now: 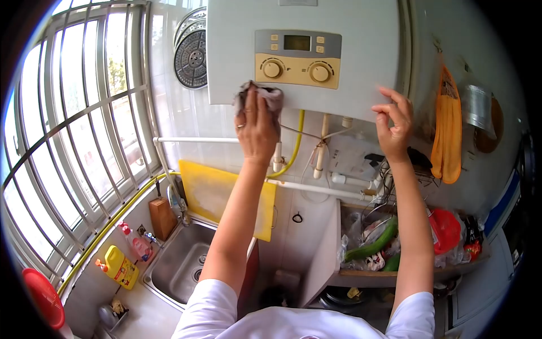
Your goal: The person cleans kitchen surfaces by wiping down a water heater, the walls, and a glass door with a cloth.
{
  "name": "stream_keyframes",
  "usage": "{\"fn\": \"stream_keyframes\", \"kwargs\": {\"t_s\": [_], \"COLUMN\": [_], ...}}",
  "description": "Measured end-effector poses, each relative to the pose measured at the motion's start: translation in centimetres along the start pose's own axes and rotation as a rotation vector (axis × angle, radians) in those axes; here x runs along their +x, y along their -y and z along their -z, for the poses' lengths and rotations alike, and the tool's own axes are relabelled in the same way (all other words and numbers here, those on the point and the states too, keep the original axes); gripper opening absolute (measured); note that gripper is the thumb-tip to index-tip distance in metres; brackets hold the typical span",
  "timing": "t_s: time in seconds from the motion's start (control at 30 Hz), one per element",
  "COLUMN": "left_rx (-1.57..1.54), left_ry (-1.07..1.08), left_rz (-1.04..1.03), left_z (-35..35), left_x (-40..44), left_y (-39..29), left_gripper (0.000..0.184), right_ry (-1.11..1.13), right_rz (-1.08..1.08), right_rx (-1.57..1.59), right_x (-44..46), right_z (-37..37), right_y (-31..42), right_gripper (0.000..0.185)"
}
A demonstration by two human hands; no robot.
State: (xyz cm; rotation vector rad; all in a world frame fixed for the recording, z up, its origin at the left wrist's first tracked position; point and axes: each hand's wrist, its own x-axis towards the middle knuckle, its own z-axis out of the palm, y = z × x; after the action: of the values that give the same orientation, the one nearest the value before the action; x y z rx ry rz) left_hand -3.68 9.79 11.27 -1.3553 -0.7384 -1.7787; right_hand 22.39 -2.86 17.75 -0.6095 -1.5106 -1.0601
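I can't see the far side of the cloth [272,99] or how it meets the heater [231,53]; the left hand [257,131] covers much of it. The heater's top runs past the upper edge. Markings around its 2 knobs [272,69] are too small for me, and the screen [297,43] shows me nothing legible. The right hand [395,123] blurs at the fingertips. The left arm [234,223] hides part of the board [206,192] and sink [171,271]; the right arm [412,220] hides a vegetable's [390,262] end. Black lens rim crops the red basin [43,296].
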Motion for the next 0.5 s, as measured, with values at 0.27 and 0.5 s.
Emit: {"fn": "stream_keyframes", "kwargs": {"t_s": [0.27,0.5], "left_rx": [-0.054,-0.027], "left_ry": [-0.011,0.123], "left_rz": [0.234,-0.101], "left_z": [-1.3,-2.6], "left_x": [6.3,11.9], "left_y": [6.4,8.7], "left_gripper": [0.049,0.052], "right_ry": [0.011,-0.062], "right_rz": [0.099,0.109], "right_rx": [-0.255,-0.401], "right_x": [5.8,7.1], "right_z": [-0.9,-3.7], "right_y": [0.4,-1.1], "right_gripper": [0.024,0.042]}}
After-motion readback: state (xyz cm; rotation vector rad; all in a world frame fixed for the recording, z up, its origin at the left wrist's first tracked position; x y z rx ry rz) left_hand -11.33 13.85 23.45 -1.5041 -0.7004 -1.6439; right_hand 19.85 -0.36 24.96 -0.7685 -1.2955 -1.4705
